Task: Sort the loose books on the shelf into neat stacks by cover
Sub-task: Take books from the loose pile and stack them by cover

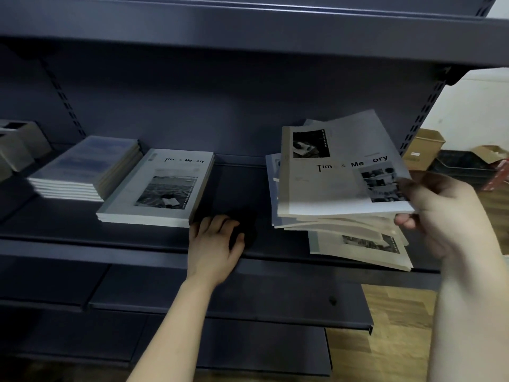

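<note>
On the dark shelf a neat stack of blue-covered books lies at the left. Beside it sits a small stack of grey "Time & Memory" books with a landscape photo. A loose, fanned pile of books lies at the right. My right hand pinches the right edge of the pile's top grey book, tilting it up. My left hand rests on the shelf just right of the grey stack's near corner, fingers loosely bent, holding nothing.
Boxes stand at the shelf's far left. The upper shelf hangs close above. Lower shelves jut out below. Cardboard boxes and dark crates sit on the wooden floor to the right.
</note>
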Available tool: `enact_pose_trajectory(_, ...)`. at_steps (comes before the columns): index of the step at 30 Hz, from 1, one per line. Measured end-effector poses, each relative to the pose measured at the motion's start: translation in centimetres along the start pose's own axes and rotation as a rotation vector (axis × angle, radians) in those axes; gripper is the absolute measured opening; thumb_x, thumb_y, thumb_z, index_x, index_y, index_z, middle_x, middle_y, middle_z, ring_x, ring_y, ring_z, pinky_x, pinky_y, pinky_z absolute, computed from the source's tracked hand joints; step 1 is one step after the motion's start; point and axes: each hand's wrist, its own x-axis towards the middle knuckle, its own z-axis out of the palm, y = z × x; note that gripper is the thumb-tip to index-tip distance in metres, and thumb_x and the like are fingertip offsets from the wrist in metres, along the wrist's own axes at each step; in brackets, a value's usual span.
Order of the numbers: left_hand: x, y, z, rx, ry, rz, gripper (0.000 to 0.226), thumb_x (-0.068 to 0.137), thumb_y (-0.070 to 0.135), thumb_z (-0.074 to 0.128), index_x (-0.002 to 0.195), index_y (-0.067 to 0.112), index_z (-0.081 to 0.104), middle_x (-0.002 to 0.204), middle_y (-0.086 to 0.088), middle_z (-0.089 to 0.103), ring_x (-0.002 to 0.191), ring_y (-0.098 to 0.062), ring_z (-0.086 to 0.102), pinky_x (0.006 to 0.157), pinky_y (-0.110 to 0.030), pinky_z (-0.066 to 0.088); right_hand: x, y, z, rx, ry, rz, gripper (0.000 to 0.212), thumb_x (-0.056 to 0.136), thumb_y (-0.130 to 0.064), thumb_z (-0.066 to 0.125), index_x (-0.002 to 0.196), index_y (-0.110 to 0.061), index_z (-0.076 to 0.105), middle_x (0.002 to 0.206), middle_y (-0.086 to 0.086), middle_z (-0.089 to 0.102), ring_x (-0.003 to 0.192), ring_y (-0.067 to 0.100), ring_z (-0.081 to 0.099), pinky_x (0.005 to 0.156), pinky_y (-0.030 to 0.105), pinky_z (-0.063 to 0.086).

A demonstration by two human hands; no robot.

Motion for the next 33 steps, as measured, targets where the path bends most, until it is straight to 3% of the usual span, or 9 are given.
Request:
enact_pose_trajectory(5,-0.2,-0.6,-1.3,-0.098,0.079,0.042,0.038,0.088,0.038,0.041,0.105,0.017,0.066,0.108,-0.001,0.063,0.097,-0.027,0.054,0.086,-0.043,0.039,-2.0,-0.9,3.5,0.087,-0.058,-0.032,0.015,0.098,-0.010,0.049,0.103,-0.010,0.063,0.096,0.007,0.066,0.032,0.012,0.052,0.035,0.015,0.041)
enact_pose_trajectory(9,-0.6,-2.8,-2.9,-0.109,0.144,0.037,0.034,0.084,0.035,0.045,0.100,0.015,0.067,0.102,-0.004,0.063,0.092,-0.026,0.053,0.082,-0.040,0.037,-3.9,-1.8,7.9,0.085,-0.121,-0.062,0.020,0.099,-0.011,0.047,0.114,-0.011,0.059,0.100,-0.001,0.064,0.033,0.015,0.054,0.037,0.018,0.044)
enact_pose_trajectory(17,-2.2,-10.9,-5.4,-0.083,0.060,-0.046,0.034,0.080,0.037,0.044,0.092,0.016,0.067,0.093,-0.002,0.064,0.086,-0.026,0.055,0.073,-0.039,0.039,-7.2,-2.8,17.7,0.054,-0.227,-0.051,0.016,0.100,-0.012,0.043,0.101,-0.019,0.057,0.087,-0.007,0.065,0.035,0.015,0.056,0.039,0.023,0.048)
enact_pose_trajectory(23,-3.7,-17.9,-6.2,-0.079,0.113,-0.096,0.032,0.084,0.036,0.042,0.087,0.017,0.068,0.087,0.000,0.062,0.079,-0.024,0.054,0.071,-0.036,0.035,-8.8,-0.3,24.6,0.092,-0.222,0.094,0.023,0.101,-0.017,0.045,0.119,-0.013,0.058,0.092,0.000,0.067,0.041,0.015,0.059,0.042,0.023,0.049)
enact_pose_trajectory(26,-4.0,-20.9,-6.5,-0.074,0.139,-0.102,0.035,0.086,0.037,0.042,0.085,0.015,0.069,0.088,-0.002,0.063,0.081,-0.025,0.055,0.073,-0.038,0.035,-9.6,0.9,27.2,0.111,-0.230,0.157,0.022,0.102,-0.018,0.044,0.119,-0.015,0.057,0.093,0.000,0.066,0.044,0.013,0.061,0.043,0.020,0.048)
enact_pose_trajectory(33,-3.2,-24.8,-7.5,-0.065,0.134,-0.096,0.032,0.085,0.036,0.042,0.085,0.016,0.067,0.091,-0.002,0.062,0.083,-0.024,0.053,0.074,-0.035,0.031,-10.6,2.4,31.2,-0.119,-0.251,0.117,0.013,0.099,-0.027,0.049,0.107,-0.021,0.059,0.094,-0.004,0.065,0.067,0.018,0.067,0.048,0.020,0.049)
